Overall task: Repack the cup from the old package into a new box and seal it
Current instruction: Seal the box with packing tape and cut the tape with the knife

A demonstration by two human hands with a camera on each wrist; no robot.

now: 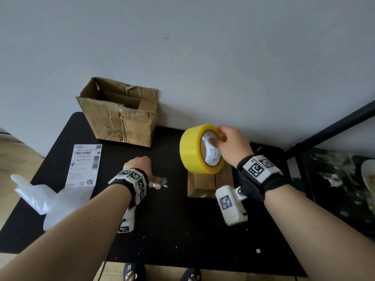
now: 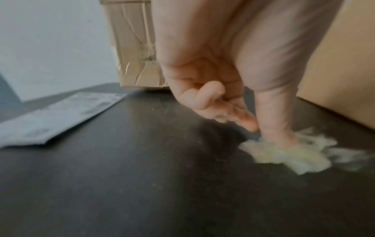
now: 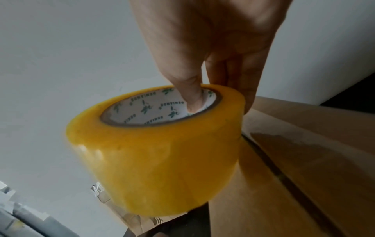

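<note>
- The black table (image 1: 182, 230) carries everything, pushed against a pale wall.
- The old package (image 1: 119, 112), a torn and creased carton, stands open at the table's far left edge; nothing shows inside it from the head view, so it seems already emptied and set out of the way.
- White plastic wrapping (image 1: 50, 197) and a printed shipping label (image 1: 85, 165) lie near the left edge, apparently put aside.
- The new box (image 1: 209, 184) sits in the middle, its flaps closed with the seam between them bare. The cup itself is not visible; it is presumably inside this box, though the pictures cannot confirm that.
- The tape roll (image 1: 199, 149), wide and yellow, is held just above the box, likely being brought to the seam for sealing.
- The right hand (image 1: 231, 145) grasps the roll, thumb hooked into the printed core and fingers round the outer rim, a hold that would let the roll turn as tape pays out.
- The left hand (image 1: 140, 166) has its fingers curled, thumb and fingertip pinching or pressing a crumpled tape scrap (image 2: 292, 154) on the table; which of the two is unclear.
</note>
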